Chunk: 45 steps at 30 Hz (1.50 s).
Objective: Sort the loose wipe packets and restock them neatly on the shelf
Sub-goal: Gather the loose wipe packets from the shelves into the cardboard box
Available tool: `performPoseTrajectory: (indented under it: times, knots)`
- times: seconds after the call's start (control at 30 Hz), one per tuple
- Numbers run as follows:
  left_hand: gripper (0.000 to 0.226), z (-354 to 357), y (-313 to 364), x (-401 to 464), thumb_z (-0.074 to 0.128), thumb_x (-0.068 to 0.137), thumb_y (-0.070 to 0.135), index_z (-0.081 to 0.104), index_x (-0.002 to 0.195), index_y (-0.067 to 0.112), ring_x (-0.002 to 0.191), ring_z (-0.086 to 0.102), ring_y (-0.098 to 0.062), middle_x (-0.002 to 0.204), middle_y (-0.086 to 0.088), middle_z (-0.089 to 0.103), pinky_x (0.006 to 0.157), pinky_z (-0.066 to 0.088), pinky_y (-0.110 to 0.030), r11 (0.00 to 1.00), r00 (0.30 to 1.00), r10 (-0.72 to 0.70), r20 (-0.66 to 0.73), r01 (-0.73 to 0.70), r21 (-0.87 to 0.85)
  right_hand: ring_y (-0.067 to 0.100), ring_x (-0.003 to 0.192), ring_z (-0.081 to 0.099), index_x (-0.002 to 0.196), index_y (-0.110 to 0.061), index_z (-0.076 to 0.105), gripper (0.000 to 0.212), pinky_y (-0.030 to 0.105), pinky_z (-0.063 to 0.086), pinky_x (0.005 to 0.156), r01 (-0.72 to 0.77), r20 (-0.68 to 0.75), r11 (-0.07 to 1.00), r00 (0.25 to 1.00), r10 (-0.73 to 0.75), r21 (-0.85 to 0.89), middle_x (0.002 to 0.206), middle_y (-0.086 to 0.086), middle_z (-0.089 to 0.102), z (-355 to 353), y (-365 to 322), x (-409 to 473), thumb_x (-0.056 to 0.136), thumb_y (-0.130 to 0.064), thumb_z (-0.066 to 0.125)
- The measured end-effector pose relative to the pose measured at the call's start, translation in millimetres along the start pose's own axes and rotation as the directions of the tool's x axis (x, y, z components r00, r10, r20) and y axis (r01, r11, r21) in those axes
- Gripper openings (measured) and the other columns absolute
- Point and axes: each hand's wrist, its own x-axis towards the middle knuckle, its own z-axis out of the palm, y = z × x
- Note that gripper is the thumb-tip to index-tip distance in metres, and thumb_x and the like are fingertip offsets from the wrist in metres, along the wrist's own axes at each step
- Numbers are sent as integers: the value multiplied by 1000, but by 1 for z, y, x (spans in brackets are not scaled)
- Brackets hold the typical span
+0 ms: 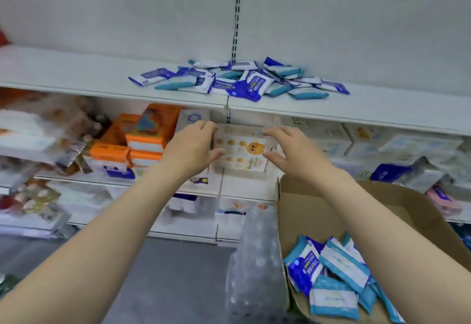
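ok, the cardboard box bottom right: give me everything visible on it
The cardboard box is plain brown corrugated card, open at the top, with one flap standing up along its left edge. It sits at the lower right, in front of the lower shelves, partly cut off by the frame. Inside lie loose wipe packets, blue-and-white and teal-and-white, jumbled at angles. The right forearm crosses above it; whether it touches cannot be told. A bubble-wrap sheet lies against its left wall.

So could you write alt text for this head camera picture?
A person's left hand and right hand reach toward a pale cartoon-printed pack below a white shelf holding a loose heap of blue-and-white wipe packets. More packets lie in a brown cardboard box at lower right.
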Motion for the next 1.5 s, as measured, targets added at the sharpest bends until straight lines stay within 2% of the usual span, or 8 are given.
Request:
performPoseTrajectory:
  times: [0.5,0.83,0.93,1.03,1.13,1.27,1.4,1.5]
  knots:
    - [57,-40,-156,128,51,91,55,46,135,20,124,48,-21,136,-2,49,97,42,-37,992,994,-74,-85,82,92,21,136,38,142,-27,46,51,41,40,106,115,-121,993,986,-111,25,149,-2,42,13,-65,228,96,-49,51]
    - [62,-26,-252,241,53,89,58,44,139,21,124,47,-22,139,-3,49,99,44,-37,966,961,-258,95,260,-5,20,116,53,141,-31,44,69,36,48,92,72,267,997,961,-67,-11,131,0,57,49,-87,395,82,-59,66]
    - [63,-21,-266,252,52,90,58,43,141,21,125,46,-21,140,-3,48,99,44,-35,967,960,-251,123,255,-17,16,111,55,138,-30,47,77,32,48,92,16,326,1000,945,-12,-11,123,-3,60,53,-94,413,74,-60,75]
    - [63,-18,-281,261,50,90,59,41,142,24,126,45,-21,140,-2,48,100,43,-37,965,955,-253,154,260,-26,12,94,58,117,-23,66,55,25,45,77,-70,342,998,938,62,11,105,-7,63,44,-90,421,72,-50,81]
    - [67,-16,-294,267,51,89,61,35,145,29,125,45,-25,137,-5,48,96,44,-37,964,938,-267,223,264,42,12,81,55,94,-24,64,35,25,40,66,-153,237,979,964,118,134,90,-8,61,30,-77,424,71,-39,85]
    - [95,-17,-300,275,65,77,66,18,152,30,126,43,-28,136,-8,48,93,44,-38,956,923,-294,247,283,79,11,81,56,96,-25,62,36,25,39,62,-252,66,935,968,243,248,96,-4,63,8,-64,425,72,-37,85]
    - [106,-13,-302,287,80,58,65,34,138,12,123,43,-26,131,-9,47,91,41,-33,939,911,-341,233,342,36,8,83,64,97,-26,67,33,24,50,65,-337,246,911,928,279,238,93,-10,67,-5,-69,405,74,-42,83]
    - [108,-10,-303,291,82,58,62,32,143,19,123,42,-25,131,-9,44,86,41,-31,952,925,-287,247,305,-34,12,82,65,92,-24,68,30,30,51,70,-350,364,922,891,272,168,89,-8,69,6,-76,386,74,-42,82]
